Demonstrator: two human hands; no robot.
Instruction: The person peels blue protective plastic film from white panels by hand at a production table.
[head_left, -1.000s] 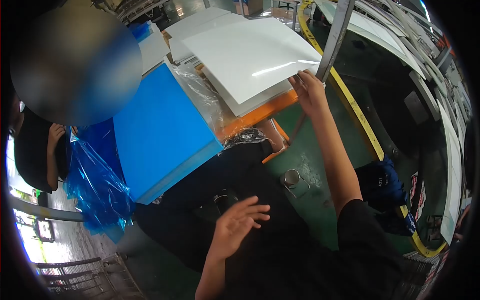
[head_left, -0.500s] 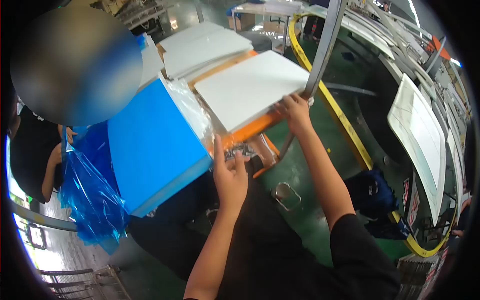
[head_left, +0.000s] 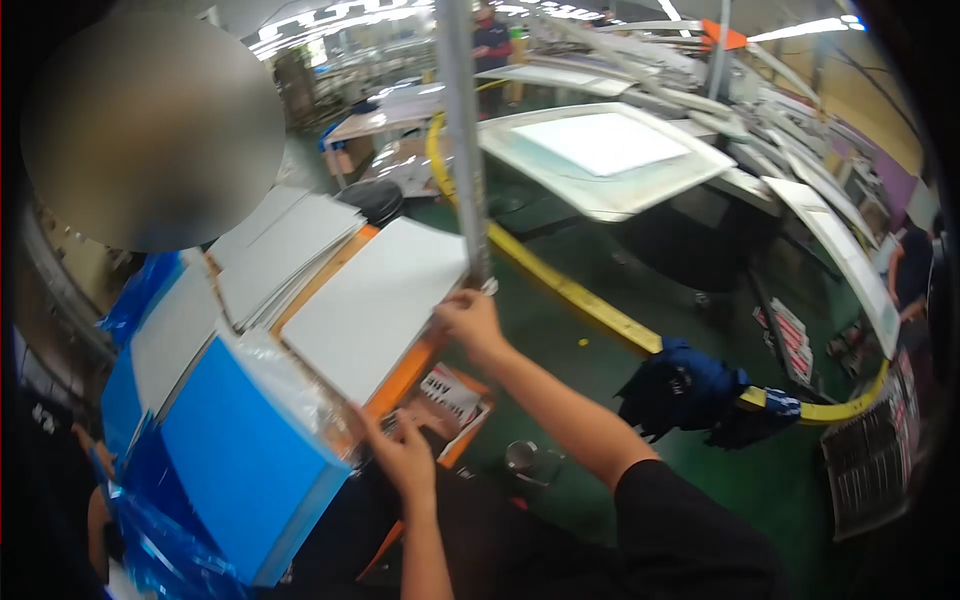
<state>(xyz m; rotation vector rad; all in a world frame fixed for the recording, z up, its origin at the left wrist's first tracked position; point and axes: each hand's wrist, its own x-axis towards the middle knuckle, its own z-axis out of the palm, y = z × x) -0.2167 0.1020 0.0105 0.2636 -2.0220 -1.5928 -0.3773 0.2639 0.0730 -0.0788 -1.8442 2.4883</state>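
A white sheet (head_left: pixel 375 300) lies on an orange-edged table (head_left: pixel 405 378) in front of me. My right hand (head_left: pixel 472 322) has its fingers bent and closed at the sheet's right edge, close beside an upright metal post (head_left: pixel 462 150). Near the sheet's front corner is my left hand (head_left: pixel 405 458), fingers apart, with the index finger stretched toward that corner. To its left sits a thick stack with a bright blue top (head_left: pixel 245 450). Crumpled clear plastic film (head_left: pixel 290 385) lies between the blue stack and the white sheet.
More white sheets (head_left: pixel 285 250) lie behind. Blue film (head_left: pixel 165 530) hangs at the left, where another person's hand (head_left: pixel 95 450) shows. A yellow rail (head_left: pixel 560 285) curves around a rotating-looking rack carrying a pale panel (head_left: pixel 605 150). Dark blue cloth (head_left: pixel 685 390) drapes over the rail.
The camera view has swung right and up, so the table appears lower and farther left. My right hand stays at the sheet's edge; my left stays by its front corner.
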